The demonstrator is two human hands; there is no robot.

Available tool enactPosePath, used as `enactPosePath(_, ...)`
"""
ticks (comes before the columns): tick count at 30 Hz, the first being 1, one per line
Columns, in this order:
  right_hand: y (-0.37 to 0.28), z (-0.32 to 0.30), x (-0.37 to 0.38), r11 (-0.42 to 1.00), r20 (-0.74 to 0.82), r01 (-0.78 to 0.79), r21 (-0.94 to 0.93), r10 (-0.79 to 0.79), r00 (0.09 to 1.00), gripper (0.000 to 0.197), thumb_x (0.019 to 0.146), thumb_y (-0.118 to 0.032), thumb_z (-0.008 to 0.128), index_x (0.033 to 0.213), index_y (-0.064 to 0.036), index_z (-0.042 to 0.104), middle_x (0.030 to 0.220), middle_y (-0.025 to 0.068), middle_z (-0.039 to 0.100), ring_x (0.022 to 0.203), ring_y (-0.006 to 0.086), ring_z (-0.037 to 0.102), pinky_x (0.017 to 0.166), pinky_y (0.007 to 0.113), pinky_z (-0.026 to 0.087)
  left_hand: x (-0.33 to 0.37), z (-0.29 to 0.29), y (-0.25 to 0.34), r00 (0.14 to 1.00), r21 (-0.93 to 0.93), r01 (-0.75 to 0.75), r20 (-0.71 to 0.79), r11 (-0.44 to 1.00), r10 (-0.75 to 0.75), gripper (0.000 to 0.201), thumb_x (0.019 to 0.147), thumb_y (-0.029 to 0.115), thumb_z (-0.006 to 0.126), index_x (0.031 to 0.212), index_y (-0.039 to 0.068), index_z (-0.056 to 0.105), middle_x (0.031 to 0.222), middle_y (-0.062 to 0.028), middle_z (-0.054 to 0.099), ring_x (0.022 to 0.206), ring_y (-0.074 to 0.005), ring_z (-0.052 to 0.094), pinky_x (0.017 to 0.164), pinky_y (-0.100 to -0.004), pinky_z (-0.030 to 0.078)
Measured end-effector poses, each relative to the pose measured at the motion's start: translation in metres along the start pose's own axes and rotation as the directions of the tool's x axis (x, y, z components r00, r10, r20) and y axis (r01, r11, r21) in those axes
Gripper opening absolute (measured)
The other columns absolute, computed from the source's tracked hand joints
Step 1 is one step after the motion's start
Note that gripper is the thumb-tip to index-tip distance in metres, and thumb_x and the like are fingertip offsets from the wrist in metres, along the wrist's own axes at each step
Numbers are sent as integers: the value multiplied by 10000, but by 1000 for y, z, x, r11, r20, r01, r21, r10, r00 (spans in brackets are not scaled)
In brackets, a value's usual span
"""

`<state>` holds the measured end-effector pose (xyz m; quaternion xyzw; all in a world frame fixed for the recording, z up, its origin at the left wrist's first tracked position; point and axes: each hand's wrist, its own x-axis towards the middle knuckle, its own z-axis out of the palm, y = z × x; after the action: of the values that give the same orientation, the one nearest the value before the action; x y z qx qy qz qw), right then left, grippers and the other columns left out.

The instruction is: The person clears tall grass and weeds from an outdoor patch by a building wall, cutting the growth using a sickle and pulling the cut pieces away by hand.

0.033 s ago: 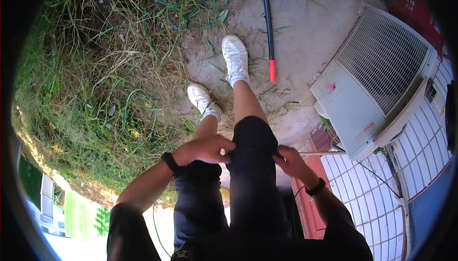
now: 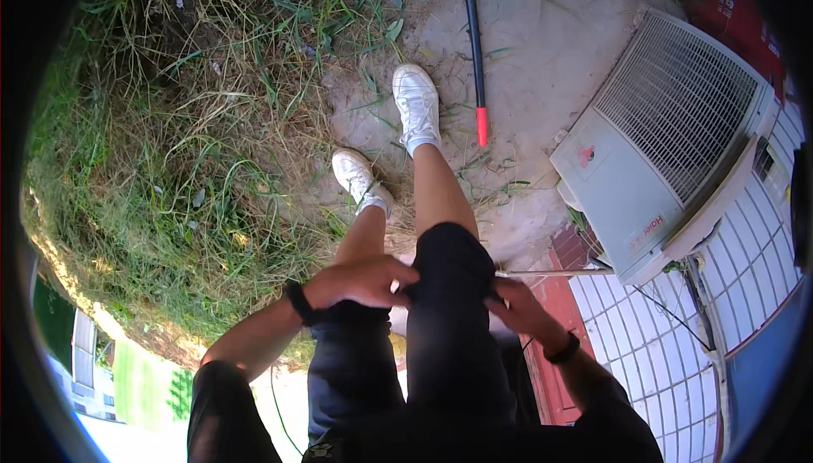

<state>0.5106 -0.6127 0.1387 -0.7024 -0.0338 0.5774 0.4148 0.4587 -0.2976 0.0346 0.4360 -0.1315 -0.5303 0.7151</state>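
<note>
Both my hands are at the right knee, one on each side of the black trouser leg (image 2: 449,294). My left hand (image 2: 364,282) is closed on the cloth at the inner side, its thumb and finger bent toward it. On the outer side, my right hand (image 2: 519,305) pinches the same cloth, fingertips partly hidden against the dark fabric. Bare shin shows below the hem, down to a white sneaker (image 2: 416,103). The other white sneaker (image 2: 354,173) stands a little nearer on the left. A dark band circles each wrist.
A long black-handled tool with a red grip (image 2: 482,124) lies on the bare ground ahead of my feet. An air-conditioner outdoor unit (image 2: 631,184) stands at the right, by a white tiled wall (image 2: 644,344). Grass and weeds (image 2: 195,167) cover the left side.
Both hands have moved slightly toward my body, and the right trouser hem has slid a little up the leg with them, baring more shin. The feet have stayed put.
</note>
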Motion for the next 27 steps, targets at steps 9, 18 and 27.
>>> enactPosePath(9,-48,36,-185,991,-36,-105,86,108,993,339,948,-291,522,743,-24,558,741,127,573,767,316,565,730,416,445,-70,161,62,930,119,-68,366,991,20,216,782,176,630,938,28,609,816,-167,619,748,-378,620,661,-477,515)
enactPosePath(18,166,-65,108,846,-77,-443,295,483,872,387,1014,-319,507,787,-29,625,745,42,665,704,123,621,642,314,499,-19,-91,7,881,118,368,-363,922,-305,294,844,-1,589,1130,53,627,1061,-69,697,1010,-191,659,912,-331,506)
enactPosePath(27,216,-80,356,628,-617,-700,-340,413,670,463,867,-392,639,1149,-46,513,1240,170,572,1062,375,618,841,491,540,-28,-208,-97,371,131,544,-924,829,-98,124,928,90,550,1018,28,609,867,-141,692,802,-231,696,712,-337,542)
